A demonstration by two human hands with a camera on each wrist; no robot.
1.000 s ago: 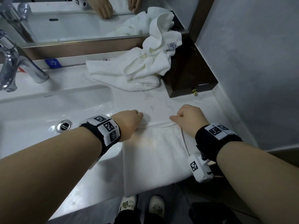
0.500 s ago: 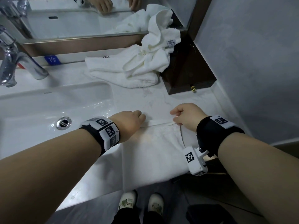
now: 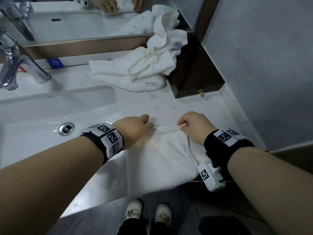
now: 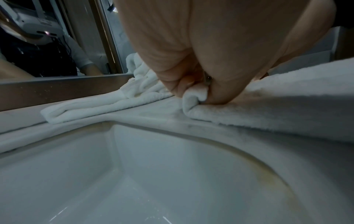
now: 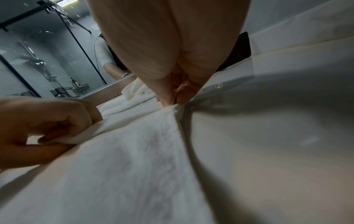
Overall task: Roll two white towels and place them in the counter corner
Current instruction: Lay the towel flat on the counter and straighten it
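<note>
A white towel [image 3: 162, 160] lies flat on the counter beside the sink, its near end hanging over the front edge. My left hand [image 3: 135, 128] pinches the far left corner of this towel [image 4: 195, 97], with fingers curled round the rolled hem. My right hand [image 3: 194, 126] pinches the far right corner [image 5: 176, 107]. A thin first turn of the hem runs between the two hands. A second white towel [image 3: 140, 70] lies crumpled at the back of the counter by the mirror, partly draped on a dark wooden box [image 3: 196, 77].
The white sink basin [image 3: 50, 116] with a metal drain [image 3: 66, 128] is on the left, and a chrome tap [image 3: 18, 65] stands behind it. A mirror [image 3: 76, 19] runs along the back. A grey wall [image 3: 262, 65] closes the right side.
Both hands have stayed at the towel's far edge, shifting only slightly. The right hand's fingers have lifted the corner a little. The crumpled towel has not moved.
</note>
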